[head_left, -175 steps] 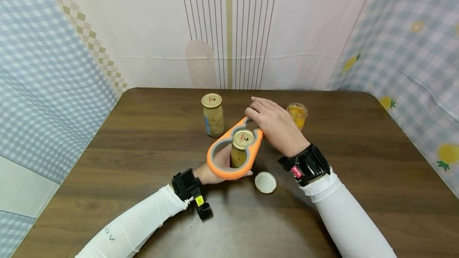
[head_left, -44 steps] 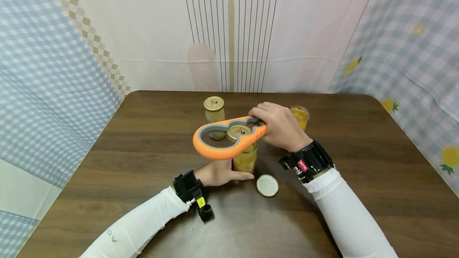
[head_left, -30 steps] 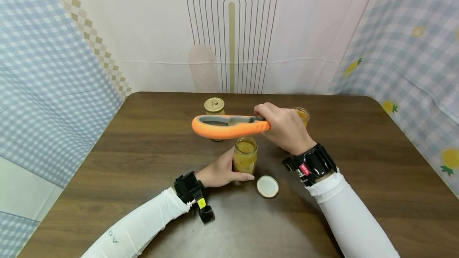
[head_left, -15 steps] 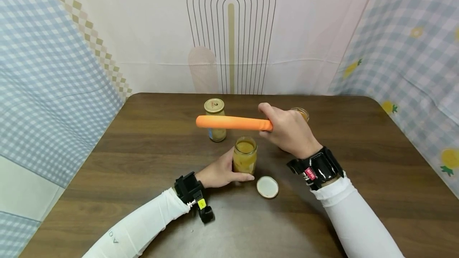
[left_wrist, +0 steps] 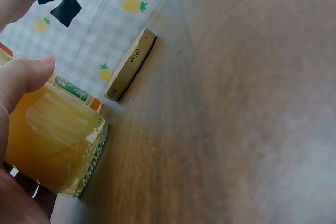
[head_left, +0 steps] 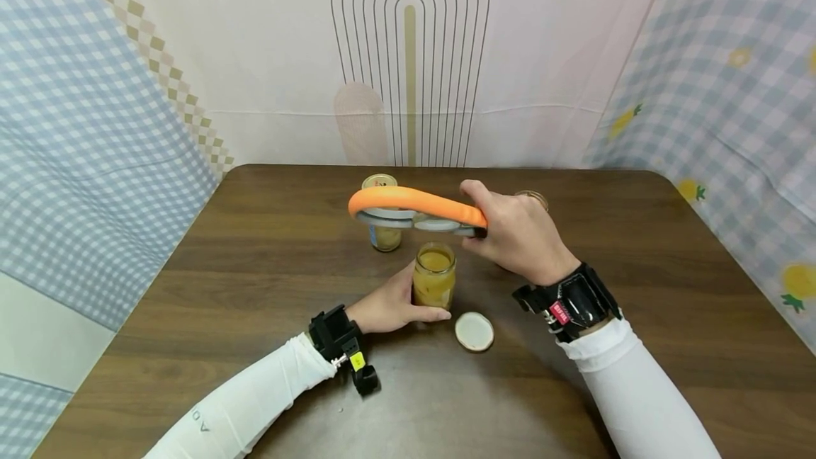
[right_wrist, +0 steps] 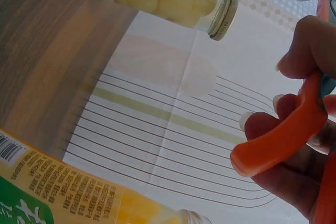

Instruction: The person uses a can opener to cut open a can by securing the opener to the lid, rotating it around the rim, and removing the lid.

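Observation:
My left hand (head_left: pixel 395 307) grips an uncovered glass jar (head_left: pixel 435 278) of yellow contents, which stands upright on the table; its thumb lies across the front. In the left wrist view, fingers and thumb wrap the jar (left_wrist: pixel 52 137). Above and behind the jar's mouth, my right hand (head_left: pixel 519 232) holds an orange jar opener (head_left: pixel 414 197) with grey lining, tilted so its underside shows. A jar lid (head_left: pixel 436 224), pale side down, sits within the opener's ring. In the right wrist view, fingers curl about the opener's orange handles (right_wrist: pixel 283 140).
Another lid (head_left: pixel 474 331) lies white side up on the wooden table (head_left: pixel 255 261), right of the held jar. A jar with a gold lid (head_left: pixel 385 238) stands behind, partly covered by the opener. An uncovered jar (head_left: pixel 534 197) of orange fruit is mostly hidden behind my right hand.
The opener has lifted off the held jar, carrying its lid away and leaving the mouth uncovered. It has since tipped over to show its underside. The left hand stays at the jar.

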The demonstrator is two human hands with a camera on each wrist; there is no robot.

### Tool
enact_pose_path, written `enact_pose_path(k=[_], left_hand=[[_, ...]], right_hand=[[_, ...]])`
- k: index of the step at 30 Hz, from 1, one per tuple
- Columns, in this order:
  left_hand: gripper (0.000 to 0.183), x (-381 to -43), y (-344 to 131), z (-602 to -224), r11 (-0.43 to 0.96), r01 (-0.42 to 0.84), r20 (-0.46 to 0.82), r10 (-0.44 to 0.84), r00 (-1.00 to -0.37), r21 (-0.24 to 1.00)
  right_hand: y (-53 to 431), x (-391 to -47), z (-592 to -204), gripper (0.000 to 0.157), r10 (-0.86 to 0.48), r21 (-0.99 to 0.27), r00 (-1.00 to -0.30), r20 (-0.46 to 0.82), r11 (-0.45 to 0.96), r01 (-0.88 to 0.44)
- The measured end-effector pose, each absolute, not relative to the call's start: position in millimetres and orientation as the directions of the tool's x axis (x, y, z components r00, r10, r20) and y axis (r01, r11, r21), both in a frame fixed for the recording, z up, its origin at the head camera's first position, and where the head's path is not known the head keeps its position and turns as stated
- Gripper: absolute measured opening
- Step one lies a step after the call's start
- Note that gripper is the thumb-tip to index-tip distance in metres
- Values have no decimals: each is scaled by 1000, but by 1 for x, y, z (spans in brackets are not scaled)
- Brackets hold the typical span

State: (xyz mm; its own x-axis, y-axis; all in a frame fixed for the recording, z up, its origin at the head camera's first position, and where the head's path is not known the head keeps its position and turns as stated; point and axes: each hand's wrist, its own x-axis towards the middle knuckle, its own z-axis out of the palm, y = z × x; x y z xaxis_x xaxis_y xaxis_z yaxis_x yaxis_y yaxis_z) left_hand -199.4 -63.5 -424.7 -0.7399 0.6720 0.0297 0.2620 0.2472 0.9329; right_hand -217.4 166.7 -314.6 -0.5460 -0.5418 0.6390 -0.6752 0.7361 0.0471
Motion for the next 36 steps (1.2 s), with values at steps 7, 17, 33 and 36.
enact_pose_path(k=[7, 17, 33, 36], left_hand=[[70, -199, -62, -424, 265, 290, 43, 665, -746, 920], [69, -195, -65, -424, 253, 323, 76, 668, -740, 912], [72, -194, -64, -424, 263, 331, 76, 669, -739, 906], [70, -194, -63, -424, 269, 334, 74, 670, -739, 904]], right_hand=[[171, -214, -316, 73, -542, 67, -528, 654, 736, -674], [175, -207, -320, 85, -551, 95, -494, 673, 727, -680], [174, -203, -319, 70, -541, 103, -461, 703, 719, -687], [174, -203, -319, 69, -532, 100, -454, 715, 720, -686]])
